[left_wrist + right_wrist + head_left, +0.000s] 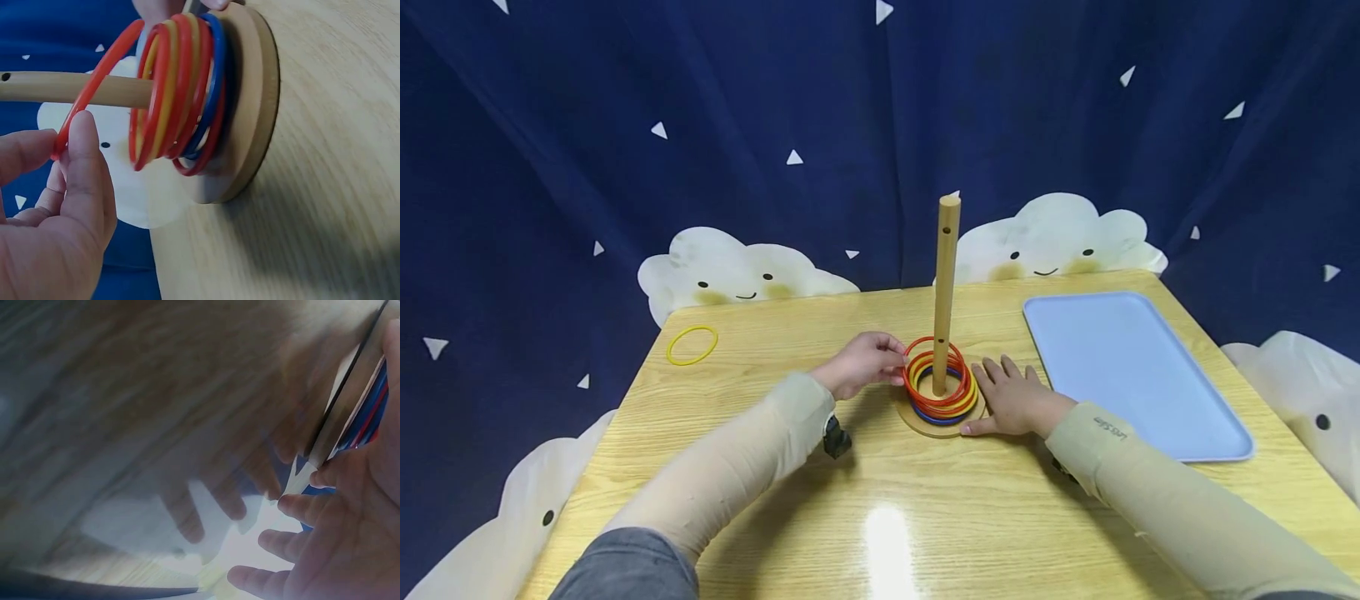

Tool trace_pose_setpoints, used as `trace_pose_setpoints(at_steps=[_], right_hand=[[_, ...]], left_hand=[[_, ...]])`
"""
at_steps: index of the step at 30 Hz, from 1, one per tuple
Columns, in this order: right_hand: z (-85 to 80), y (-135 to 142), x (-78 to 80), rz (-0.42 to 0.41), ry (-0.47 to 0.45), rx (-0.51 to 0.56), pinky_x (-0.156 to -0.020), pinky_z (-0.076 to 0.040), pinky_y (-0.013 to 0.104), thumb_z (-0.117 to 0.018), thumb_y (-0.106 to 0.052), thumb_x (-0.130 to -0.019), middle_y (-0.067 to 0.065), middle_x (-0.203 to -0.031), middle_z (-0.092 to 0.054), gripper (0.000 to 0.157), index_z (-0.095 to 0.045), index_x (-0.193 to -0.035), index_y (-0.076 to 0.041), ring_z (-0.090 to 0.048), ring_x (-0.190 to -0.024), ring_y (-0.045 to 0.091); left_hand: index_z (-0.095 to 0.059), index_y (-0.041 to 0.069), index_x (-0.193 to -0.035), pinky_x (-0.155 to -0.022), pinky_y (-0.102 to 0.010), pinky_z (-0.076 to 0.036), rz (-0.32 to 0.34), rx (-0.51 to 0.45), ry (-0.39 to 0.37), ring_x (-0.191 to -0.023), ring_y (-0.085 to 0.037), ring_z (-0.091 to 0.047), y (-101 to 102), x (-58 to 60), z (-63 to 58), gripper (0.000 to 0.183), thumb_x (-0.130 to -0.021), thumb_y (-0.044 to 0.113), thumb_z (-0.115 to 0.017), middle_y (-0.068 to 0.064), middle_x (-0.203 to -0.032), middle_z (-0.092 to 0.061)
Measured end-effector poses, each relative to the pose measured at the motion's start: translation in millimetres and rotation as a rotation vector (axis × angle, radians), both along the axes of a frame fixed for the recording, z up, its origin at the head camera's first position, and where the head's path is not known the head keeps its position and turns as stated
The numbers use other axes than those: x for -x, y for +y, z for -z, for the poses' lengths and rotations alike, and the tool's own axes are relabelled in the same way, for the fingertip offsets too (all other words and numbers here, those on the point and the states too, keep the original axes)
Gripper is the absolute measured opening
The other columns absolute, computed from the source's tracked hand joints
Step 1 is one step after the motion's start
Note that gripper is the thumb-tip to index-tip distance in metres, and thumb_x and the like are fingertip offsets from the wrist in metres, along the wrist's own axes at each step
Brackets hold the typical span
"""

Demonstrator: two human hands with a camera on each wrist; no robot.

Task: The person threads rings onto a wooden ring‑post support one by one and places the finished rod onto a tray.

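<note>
My left hand (867,364) pinches a red ring (114,56) between thumb and fingertips. In the left wrist view this ring slants around the wooden post (946,283), above the stacked rings. Red, yellow and blue rings (165,100) lie around the foot of the post on its round wooden base (250,106). My right hand (1018,400) rests at the right side of the base with its fingers spread. In the right wrist view its straight fingers (281,544) show beside the base edge.
A single yellow ring (683,363) lies on the wooden table (760,500) at the far left. To the right is a light blue tray (1127,367). A dark blue curtain (820,100) with clouds and triangles hangs behind the table.
</note>
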State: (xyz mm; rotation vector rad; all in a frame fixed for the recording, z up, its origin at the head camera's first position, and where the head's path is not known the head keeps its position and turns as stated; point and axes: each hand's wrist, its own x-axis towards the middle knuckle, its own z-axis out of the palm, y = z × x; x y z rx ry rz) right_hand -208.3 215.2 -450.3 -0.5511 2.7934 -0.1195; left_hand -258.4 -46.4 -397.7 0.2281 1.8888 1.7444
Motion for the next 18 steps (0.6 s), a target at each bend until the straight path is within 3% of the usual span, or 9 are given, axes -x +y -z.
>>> trace_pose_setpoints(at_steps=[11, 18], right_hand=[[-1.0, -1, -0.6, -0.006, 0.003, -0.011, -0.110, -0.024, 0.078, -0.060, -0.075, -0.090, 0.032, -0.162, -0.024, 0.113, -0.025, -0.159, 0.007, -0.018, -0.146, 0.059], [-2.4, -1, -0.6, -0.001, 0.009, 0.001, -0.110, -0.024, 0.079, -0.061, -0.074, -0.090, 0.033, -0.162, -0.024, 0.112, -0.027, -0.159, 0.006, -0.019, -0.146, 0.059]], left_hand=[[-0.056, -0.010, -0.113, -0.067, -0.023, -0.059, -0.024, 0.061, 0.001, -0.071, -0.014, -0.060, 8, 1.7, 13.2, 0.012, -0.101, -0.008, -0.056, -0.009, -0.092, -0.057], [-0.060, -0.012, -0.116, -0.071, -0.027, -0.059, 0.018, 0.143, 0.050, -0.074, -0.015, -0.060, 8, 2.3, 13.0, 0.017, -0.104, -0.002, -0.054, -0.008, -0.092, -0.061]])
